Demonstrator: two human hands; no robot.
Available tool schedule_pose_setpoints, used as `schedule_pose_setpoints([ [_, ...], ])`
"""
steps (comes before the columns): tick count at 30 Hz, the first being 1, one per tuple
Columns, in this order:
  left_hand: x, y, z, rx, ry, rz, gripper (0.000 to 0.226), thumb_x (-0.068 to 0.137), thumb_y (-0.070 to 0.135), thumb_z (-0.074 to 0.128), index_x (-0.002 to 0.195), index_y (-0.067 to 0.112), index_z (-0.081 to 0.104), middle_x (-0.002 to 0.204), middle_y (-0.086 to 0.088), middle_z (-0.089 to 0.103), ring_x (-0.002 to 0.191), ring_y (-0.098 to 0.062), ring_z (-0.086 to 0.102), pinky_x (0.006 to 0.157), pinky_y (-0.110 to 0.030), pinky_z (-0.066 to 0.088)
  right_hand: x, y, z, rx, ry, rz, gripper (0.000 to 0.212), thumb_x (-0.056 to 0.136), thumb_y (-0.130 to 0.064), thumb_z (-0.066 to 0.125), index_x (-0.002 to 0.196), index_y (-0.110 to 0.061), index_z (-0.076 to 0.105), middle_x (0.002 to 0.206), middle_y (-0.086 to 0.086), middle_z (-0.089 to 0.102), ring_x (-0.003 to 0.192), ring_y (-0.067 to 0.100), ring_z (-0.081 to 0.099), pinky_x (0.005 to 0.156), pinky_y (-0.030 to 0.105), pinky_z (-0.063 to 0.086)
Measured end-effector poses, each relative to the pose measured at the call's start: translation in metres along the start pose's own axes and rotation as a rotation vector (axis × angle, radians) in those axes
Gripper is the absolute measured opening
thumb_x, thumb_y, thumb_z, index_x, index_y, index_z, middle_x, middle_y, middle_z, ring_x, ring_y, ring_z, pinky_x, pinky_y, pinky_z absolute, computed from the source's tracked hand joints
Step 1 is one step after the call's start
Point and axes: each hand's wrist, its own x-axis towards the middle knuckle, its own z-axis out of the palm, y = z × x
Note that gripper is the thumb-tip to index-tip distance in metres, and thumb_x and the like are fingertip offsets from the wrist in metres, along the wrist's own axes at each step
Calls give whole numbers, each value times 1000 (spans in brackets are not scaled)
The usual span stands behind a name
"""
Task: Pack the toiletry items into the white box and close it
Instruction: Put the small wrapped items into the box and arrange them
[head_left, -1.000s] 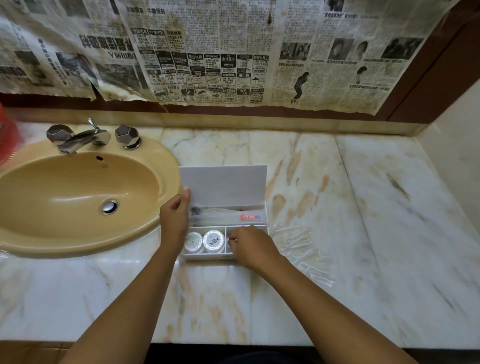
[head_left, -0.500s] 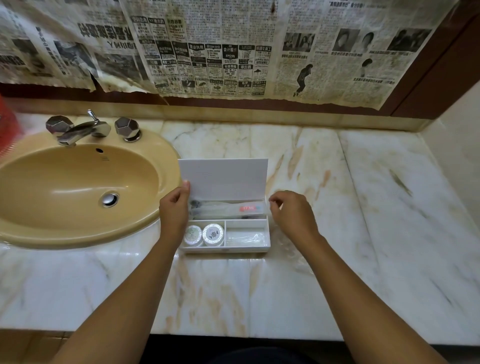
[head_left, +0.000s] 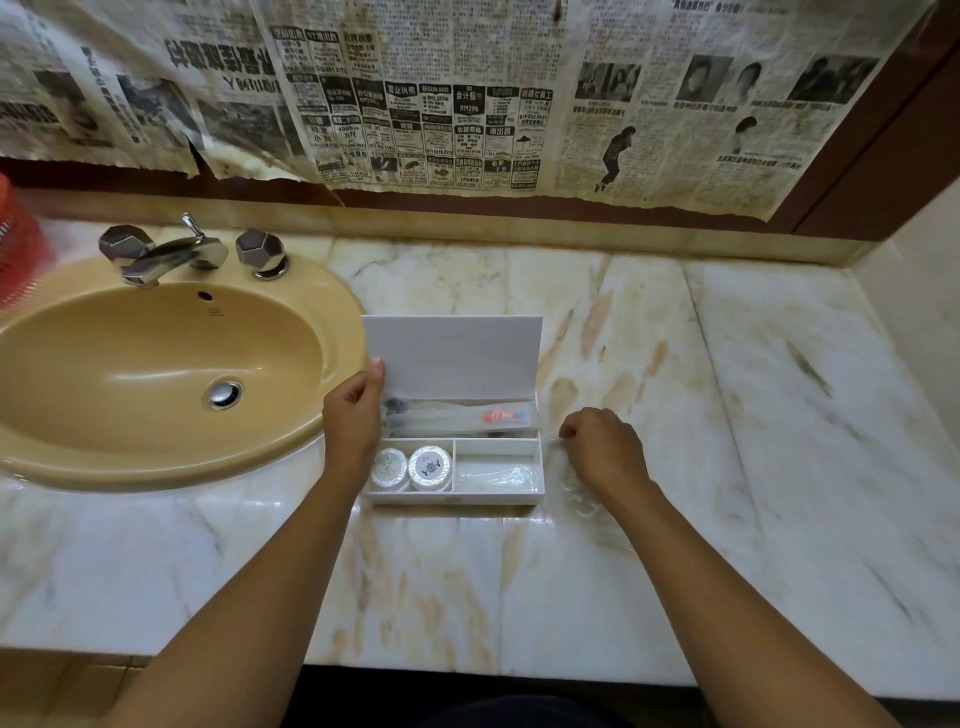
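One clear packet (head_left: 574, 480) remains: right hand (head_left: 605, 449) pinches it mid-frame; lift gently while left hand (head_left: 353, 415) grips the white box (head_left: 457, 500) lid (head_left: 452, 353).

Newspaper (head_left: 467, 98) ad reads "RM299", another "4000++".

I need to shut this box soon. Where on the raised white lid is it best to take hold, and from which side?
Probably the lid's free top edge, reached from above and behind, thumb on the back face. It stands nearly upright, hinged along the rear of the white box, so that edge swings down easiest. The left hand already pinches its left edge; the right hand is off to the side.
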Motion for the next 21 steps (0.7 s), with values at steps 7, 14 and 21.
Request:
schedule_pose_setpoints([
  [7, 1, -3, -2, 12, -3, -8, 53, 102, 32, 56, 64, 2, 36, 69, -9, 26, 64, -18, 26, 58, -27, 26, -5, -7, -21, 123, 143, -58, 22, 95, -9, 49, 100, -14, 70, 95, 3, 71, 83, 25, 62, 69, 29, 47],
  [14, -2, 4, 0, 16, 5, -4, 50, 103, 28, 55, 61, 12, 34, 64, -5, 24, 55, -7, 26, 50, -15, 28, -27, -50, -37, 200, 150, -264, 20, 93, -12, 53, 106, -16, 69, 104, -1, 65, 94, 19, 59, 80, 30, 48],
  [21, 0, -2, -2, 6, -4, -17, 55, 103, 31, 55, 68, -10, 42, 72, -10, 36, 65, -18, 32, 51, -16, 33, -36, -76, 5, -75, -52, -345, 28, 80, 5, 51, 91, -12, 70, 107, 6, 67, 101, 25, 62, 72, 27, 46],
])
